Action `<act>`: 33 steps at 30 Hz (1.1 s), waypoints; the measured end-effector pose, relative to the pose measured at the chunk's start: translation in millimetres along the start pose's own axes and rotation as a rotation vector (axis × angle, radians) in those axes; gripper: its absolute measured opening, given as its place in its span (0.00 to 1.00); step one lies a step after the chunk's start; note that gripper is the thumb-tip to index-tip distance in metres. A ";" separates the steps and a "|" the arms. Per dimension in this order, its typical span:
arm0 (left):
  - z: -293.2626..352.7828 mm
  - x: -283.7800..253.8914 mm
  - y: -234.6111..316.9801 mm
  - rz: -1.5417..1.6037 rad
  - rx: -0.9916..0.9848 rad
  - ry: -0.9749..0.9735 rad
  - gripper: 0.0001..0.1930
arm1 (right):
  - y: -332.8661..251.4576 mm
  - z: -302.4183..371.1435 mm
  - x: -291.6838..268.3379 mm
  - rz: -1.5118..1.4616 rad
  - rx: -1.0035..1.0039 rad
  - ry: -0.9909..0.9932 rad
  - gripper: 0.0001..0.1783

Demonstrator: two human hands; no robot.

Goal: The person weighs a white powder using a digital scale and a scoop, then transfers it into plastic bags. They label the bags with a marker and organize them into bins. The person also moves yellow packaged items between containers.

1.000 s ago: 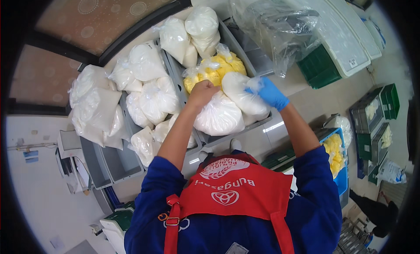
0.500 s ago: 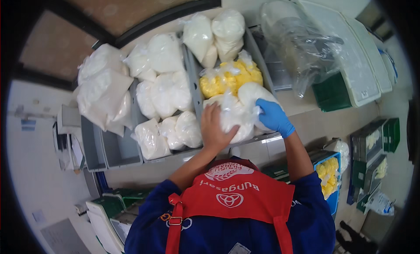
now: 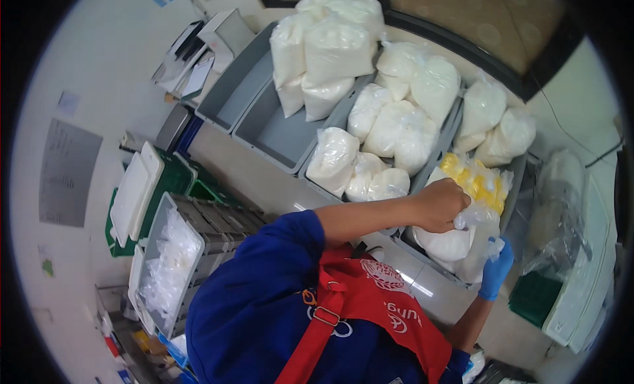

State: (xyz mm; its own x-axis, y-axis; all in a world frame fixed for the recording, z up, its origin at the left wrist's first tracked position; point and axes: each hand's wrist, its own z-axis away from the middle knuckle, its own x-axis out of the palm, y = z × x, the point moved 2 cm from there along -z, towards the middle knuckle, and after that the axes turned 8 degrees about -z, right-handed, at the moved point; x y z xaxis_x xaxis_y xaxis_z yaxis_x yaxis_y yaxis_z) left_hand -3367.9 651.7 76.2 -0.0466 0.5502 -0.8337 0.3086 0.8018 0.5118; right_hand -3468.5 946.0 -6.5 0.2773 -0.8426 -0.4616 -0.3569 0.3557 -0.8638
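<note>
My bare left hand is closed in a fist over the front of the right-hand grey crate, gripping the gathered top of a clear plastic bag of white contents. To its right, my right hand wears a blue glove and pinches a bunched end of clear plastic beside another white bag. Whether both hands hold the same bag, I cannot tell. Just beyond them lie bags of yellow pieces. White bags stand at the crate's far end.
The middle grey crate carries several white bags. Tall white bags rise from a crate further left, beside bare grey compartments. A plastic-covered object and a green box stand at right. Lower left, a crate holds clear plastic.
My view has turned left, so the crates appear further right. My left hand has gone from spread on the bag to a closed grip; the right still pinches plastic, now nearer the crate's front corner.
</note>
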 end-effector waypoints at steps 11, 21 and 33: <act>250.7 -248.9 -75.3 0.298 0.094 0.745 0.17 | -215.9 -63.3 121.0 -0.687 0.290 -0.173 0.08; 484.3 -373.8 -143.8 -0.037 -0.425 0.995 0.27 | -409.5 -130.9 524.1 -1.035 0.497 -0.607 0.05; 637.5 -419.5 -182.8 -0.069 -0.980 0.975 0.22 | -441.5 -336.9 1009.6 -1.025 0.219 -0.186 0.17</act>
State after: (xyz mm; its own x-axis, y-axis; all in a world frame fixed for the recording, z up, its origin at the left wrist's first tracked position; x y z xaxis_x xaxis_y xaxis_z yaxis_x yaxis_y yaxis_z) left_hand -2799.1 125.5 200.3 -0.7982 0.1164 -0.5911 -0.4901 0.4453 0.7494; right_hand -3331.5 -198.0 -23.1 0.4928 -0.7129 0.4990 0.2876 -0.4078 -0.8666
